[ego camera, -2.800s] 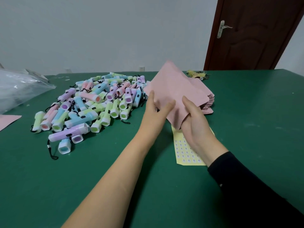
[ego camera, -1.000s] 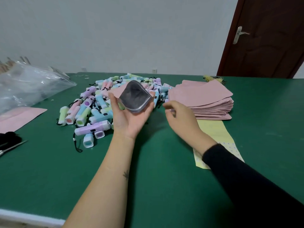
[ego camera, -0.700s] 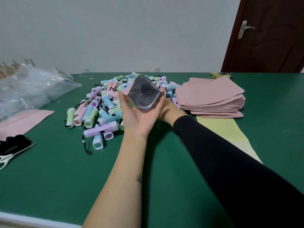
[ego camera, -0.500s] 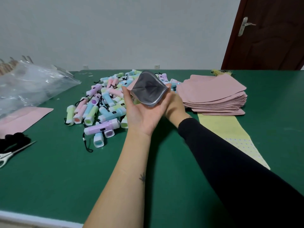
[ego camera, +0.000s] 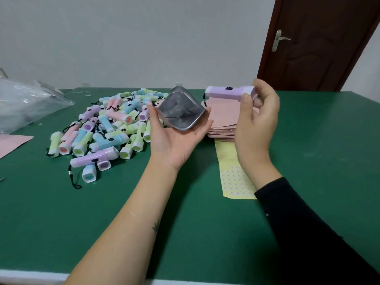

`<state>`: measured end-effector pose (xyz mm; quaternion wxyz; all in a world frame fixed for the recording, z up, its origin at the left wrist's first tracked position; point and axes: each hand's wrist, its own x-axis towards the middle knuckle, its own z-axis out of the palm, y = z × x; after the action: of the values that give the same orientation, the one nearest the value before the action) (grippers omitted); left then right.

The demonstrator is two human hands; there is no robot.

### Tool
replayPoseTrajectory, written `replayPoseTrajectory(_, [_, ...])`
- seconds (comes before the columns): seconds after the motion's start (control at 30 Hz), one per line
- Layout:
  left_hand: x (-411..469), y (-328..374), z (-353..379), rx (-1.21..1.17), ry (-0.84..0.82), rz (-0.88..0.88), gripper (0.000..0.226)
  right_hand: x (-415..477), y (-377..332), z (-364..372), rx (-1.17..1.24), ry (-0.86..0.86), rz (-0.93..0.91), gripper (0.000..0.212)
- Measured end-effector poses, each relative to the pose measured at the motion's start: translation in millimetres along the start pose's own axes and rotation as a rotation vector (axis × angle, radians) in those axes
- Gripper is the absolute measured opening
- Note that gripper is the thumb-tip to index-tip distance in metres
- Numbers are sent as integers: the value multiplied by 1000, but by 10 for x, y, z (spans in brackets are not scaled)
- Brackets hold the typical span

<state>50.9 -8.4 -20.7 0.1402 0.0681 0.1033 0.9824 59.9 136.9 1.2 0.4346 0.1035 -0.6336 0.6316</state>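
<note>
My left hand [ego camera: 176, 140] holds a pink pouch [ego camera: 182, 112] above the table, squeezed between thumb and fingers so that its mouth gapes towards me and its silver lining shows. My right hand [ego camera: 257, 120] pinches a purple flashlight [ego camera: 228, 93] by its white end and holds it level, just right of and slightly above the pouch's mouth. A black cord hangs from the flashlight's left end. A heap of pastel flashlights [ego camera: 109, 128] lies on the green table [ego camera: 82, 223] to the left.
A stack of flat pink pouches [ego camera: 222, 120] lies behind my hands, with a yellow sticker sheet [ego camera: 232, 177] under its near edge. A clear plastic bag [ego camera: 24, 105] and a loose pink pouch [ego camera: 10, 142] are at far left. A brown door [ego camera: 320, 44] stands at back right.
My right hand reached behind the pouch into the heap and came up to the right with a purple flashlight. My left hand kept the pouch held open.
</note>
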Motion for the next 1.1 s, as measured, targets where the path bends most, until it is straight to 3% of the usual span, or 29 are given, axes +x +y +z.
replayPoseTrajectory(0.13, [45,-237,49,-48,-14,-52,101,-11,-70,-6,-2,4,-323,18])
replayPoseTrajectory(0.23, [20,-367,64,-70,-74,-90,92,-64,32,-7,-97,-134,-511,14])
replayPoseTrajectory(0.37, [-15,-416,19,-77,-114,-84,80,-182,208,6,-314,-236,-578,14])
replayPoseTrajectory(0.5, [-44,-449,32,23,-55,-34,73,-220,259,32,-557,-216,-643,10])
replayPoseTrajectory(0.6, [-57,-428,27,0,-21,-17,70,-200,246,40,-630,-260,-592,12])
replayPoseTrajectory(0.73, [-74,-427,49,-40,-49,-64,76,-146,223,-26,-499,-187,-526,30])
replayPoseTrajectory(0.83, [-87,-441,97,-77,-71,-128,88,-95,256,-62,-359,-106,-269,42])
replayPoseTrajectory(0.97, [-88,-433,178,-131,-117,-143,93,-7,423,-156,-291,-265,113,50])
replayPoseTrajectory(1.03, [-116,-458,243,-110,-144,-174,97,14,489,-155,-261,-384,231,41])
replayPoseTrajectory(1.1, [-131,-497,276,-69,-155,-197,104,14,461,-116,-54,-442,394,26])
